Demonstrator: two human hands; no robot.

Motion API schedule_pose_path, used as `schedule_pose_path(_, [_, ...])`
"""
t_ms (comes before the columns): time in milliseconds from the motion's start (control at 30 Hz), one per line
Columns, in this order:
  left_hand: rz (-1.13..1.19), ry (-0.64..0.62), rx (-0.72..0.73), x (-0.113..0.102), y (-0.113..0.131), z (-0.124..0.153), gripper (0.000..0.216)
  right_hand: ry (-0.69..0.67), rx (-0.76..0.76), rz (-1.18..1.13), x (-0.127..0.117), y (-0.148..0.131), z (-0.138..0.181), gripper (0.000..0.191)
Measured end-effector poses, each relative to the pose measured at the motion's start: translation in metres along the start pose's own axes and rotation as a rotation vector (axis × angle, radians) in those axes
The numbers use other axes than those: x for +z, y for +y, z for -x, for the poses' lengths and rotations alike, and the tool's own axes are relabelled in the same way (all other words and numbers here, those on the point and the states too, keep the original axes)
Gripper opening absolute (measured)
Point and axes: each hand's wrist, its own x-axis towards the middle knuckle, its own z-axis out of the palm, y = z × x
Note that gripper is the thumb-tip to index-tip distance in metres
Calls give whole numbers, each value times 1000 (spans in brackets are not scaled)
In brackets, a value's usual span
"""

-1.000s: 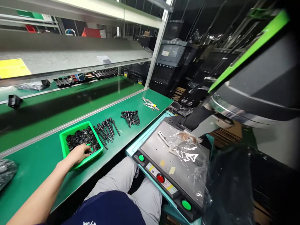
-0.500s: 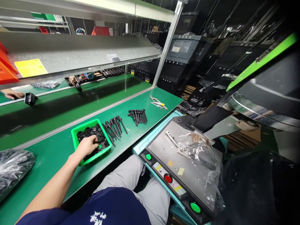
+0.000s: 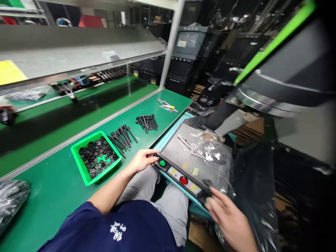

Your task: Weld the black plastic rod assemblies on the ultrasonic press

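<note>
My left hand [image 3: 144, 160] is closed in a pinch on a small black part [image 3: 156, 155], at the left corner of the press's control panel [image 3: 168, 169], beside a green button [image 3: 162, 163]. Blurred by motion, my right hand [image 3: 229, 215] is over the panel's right end, its fingers drawn together. A dark smeared shape [image 3: 207, 182] shows at its fingertips; I cannot make out what it is. To the left stands a green bin [image 3: 76, 157] of small black parts [image 3: 96, 154]. Black bolts [image 3: 122, 136] lie beside it, with a second bolt group [image 3: 147, 123] farther right.
A red button [image 3: 183, 180] sits mid-panel. Clear plastic film [image 3: 210, 150] covers part of the metal plate [image 3: 173, 148]. Pliers [image 3: 168, 105] lie on the green bench [image 3: 52, 196] near its far corner. A bagged bundle [image 3: 12, 203] rests at left. A co-worker's hand [image 3: 6, 110] shows beyond the shelf.
My left hand has left the green bin and moved right to the panel corner with a small black part. My right hand has come into view at the panel. The view has shifted right.
</note>
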Motion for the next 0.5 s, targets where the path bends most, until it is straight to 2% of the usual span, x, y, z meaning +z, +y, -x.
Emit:
schedule_pose_path(33, [94,-13,-13,13,-4,-8,46,-65,9,-48,20,0,0,69])
schedule_pose_path(100, [229,-30,-61,32,-9,-19,51,-161,-70,-109,58,-3,-5,62])
schedule_pose_path(200, [308,-39,-141,48,-12,-28,54,-191,-208,-79,94,-9,-18,45])
schedule_pose_path(300, [304,-61,-148,52,-10,-30,49,-162,-228,-30,105,-9,-25,40])
schedule_pose_path(400, [232,-116,-93,52,-8,-27,37,-113,-221,-16,106,-5,-27,39])
schedule_pose_path(500, [183,-195,-69,53,-9,-23,37,-75,-218,-19,107,-2,-29,37])
